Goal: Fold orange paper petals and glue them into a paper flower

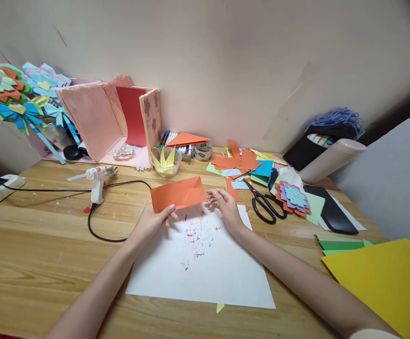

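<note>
A folded piece of orange paper is tilted up above the white sheet, a crease line showing near its right end. My left hand grips its lower left part, thumb in front and fingers partly hidden behind. At the paper's right edge is my right hand, its fingers loosely bent and somewhat apart; whether the fingertips touch the edge I cannot tell. Beneath both hands lies the white sheet, marked with coloured smears and small scraps.
Black-handled scissors lie to the right, near a layered paper flower and a dark phone. A glue gun with its cord stands left. Behind are a clear cup, a pink box and orange cut-outs. Yellow paper lies front right.
</note>
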A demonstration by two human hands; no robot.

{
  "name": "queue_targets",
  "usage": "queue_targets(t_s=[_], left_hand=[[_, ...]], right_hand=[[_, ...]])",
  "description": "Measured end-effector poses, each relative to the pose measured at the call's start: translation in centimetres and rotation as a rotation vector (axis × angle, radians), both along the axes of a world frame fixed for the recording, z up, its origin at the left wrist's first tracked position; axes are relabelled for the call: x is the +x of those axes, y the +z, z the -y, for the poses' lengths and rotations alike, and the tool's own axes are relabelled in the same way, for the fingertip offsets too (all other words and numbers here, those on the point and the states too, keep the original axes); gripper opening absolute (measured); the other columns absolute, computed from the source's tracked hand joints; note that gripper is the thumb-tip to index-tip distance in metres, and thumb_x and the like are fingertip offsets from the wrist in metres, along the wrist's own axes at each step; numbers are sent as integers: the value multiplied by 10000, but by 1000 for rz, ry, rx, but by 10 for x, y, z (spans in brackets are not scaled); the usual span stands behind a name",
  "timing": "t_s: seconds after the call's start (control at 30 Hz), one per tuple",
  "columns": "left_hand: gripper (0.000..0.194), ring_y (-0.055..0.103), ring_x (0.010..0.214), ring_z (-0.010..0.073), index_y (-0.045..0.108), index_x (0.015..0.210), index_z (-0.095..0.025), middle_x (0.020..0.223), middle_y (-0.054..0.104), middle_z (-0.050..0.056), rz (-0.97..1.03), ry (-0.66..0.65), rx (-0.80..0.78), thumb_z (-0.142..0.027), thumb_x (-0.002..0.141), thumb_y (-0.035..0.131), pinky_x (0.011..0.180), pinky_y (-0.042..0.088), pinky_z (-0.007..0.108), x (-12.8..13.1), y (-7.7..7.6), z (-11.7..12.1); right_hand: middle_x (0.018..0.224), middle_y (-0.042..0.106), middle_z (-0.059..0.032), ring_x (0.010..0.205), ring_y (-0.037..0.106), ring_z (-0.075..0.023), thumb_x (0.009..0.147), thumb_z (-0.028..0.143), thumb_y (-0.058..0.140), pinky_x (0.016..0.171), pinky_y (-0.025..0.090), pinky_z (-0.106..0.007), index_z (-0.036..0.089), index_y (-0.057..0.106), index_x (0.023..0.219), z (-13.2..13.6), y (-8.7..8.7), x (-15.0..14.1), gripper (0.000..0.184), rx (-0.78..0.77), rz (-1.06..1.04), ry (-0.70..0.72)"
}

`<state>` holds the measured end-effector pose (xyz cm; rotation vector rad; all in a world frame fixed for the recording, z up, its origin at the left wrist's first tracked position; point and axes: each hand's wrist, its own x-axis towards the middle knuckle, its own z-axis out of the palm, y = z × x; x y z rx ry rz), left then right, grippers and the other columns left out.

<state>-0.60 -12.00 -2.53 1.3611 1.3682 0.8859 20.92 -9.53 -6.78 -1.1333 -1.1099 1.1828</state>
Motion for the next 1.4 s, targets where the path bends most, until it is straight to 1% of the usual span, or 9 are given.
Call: queue_targets(t_s=[0.1,0.17,0.23,0.37,0.53,0.63,0.77,1.03,1.4], left_hand=[[361,423,390,91,660,539,-133,462,575,34,18,-129,-38,-443,714,598,459,353,219,3,1,3],[359,429,385,82,649,534,-129,511,616,49,29,-174,-65,-438,711,601,450,353,216,6,2,4],[338,446,387,83,651,569,-128,528,630,49,48,-134,-88,-438,698,613,429,348,211,7,3,3],[307,556,495,111,657,723,-125,695,689,66,149,3,-105,-420,641,672,475,425,217,9,-1,0],[323,616,589,146,661,809,-102,758,698,94,202,-83,-152,-373,634,692,562,495,253,17,-11,4],[291,607,553,138,666,781,-107,753,699,91,213,-95,-127,-375,666,656,537,499,251,21,-12,7],[255,594,512,126,661,744,-106,725,698,84,183,-35,-104,-345,656,643,491,491,233,21,-9,7],[252,634,530,170,672,670,-102,660,699,95,9,87,-9,-349,643,629,480,495,244,12,-16,2],[182,643,559,165,658,682,-119,673,703,71,19,283,32,-289,619,655,487,495,225,-9,0,-8]], right_hand=[[853,649,-46,752,598,-153,695,434,653,665,488,-259,180,632,906,4,3,-1,331,-19,52,189],[733,648,-31,671,594,-156,659,420,690,597,487,-259,162,639,877,8,4,-2,341,-69,138,314],[597,612,-9,544,556,-138,659,426,687,502,458,-243,147,641,810,10,5,-2,320,-112,193,355],[555,592,-13,513,540,-127,694,423,658,498,441,-238,144,615,705,14,8,-5,283,-107,114,277],[572,595,-18,505,519,-115,718,389,648,490,423,-235,148,600,647,23,13,-15,255,-109,38,277],[590,615,-16,490,520,-113,723,378,647,478,419,-235,155,629,715,25,11,-19,224,-108,-1,309],[581,640,-26,467,529,-117,702,373,668,465,421,-239,159,652,739,25,7,-19,218,-138,34,279],[564,645,-54,466,541,-125,671,411,679,463,426,-246,135,646,635,26,12,-20,281,-206,114,255],[554,635,-45,451,511,-109,673,388,666,462,402,-240,124,635,657,25,15,-20,266,-218,110,237]])
